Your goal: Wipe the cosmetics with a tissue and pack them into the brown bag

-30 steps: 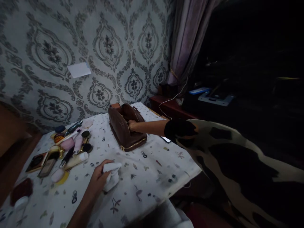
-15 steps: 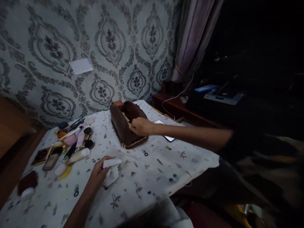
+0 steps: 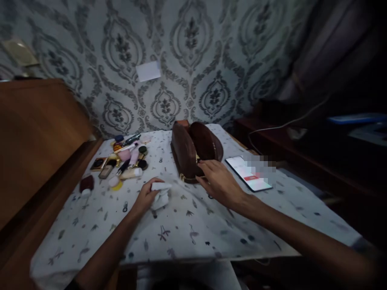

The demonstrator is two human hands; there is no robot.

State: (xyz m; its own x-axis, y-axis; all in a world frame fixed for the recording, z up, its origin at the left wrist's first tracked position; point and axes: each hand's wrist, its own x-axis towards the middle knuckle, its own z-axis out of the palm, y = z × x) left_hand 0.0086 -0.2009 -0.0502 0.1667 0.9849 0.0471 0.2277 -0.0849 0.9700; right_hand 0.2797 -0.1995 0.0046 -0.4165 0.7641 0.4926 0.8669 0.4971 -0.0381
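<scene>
Head camera shows right hand (image 3: pixel 221 182) at open brown bag (image 3: pixel 183 150), contents unclear.

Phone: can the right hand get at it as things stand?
Likely yes. The right hand is at the front of the bag, and the phone lies screen up just to its right, with only tablecloth visible between them.

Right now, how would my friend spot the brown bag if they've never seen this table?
Find the white patterned tablecloth below the grey wallpaper. Toward its far edge, between the cosmetics and the phone, sits the bag, the right hand at its front. It's the biggest thing there, dark brown and gaping open, with a gold-coloured zip.
</scene>
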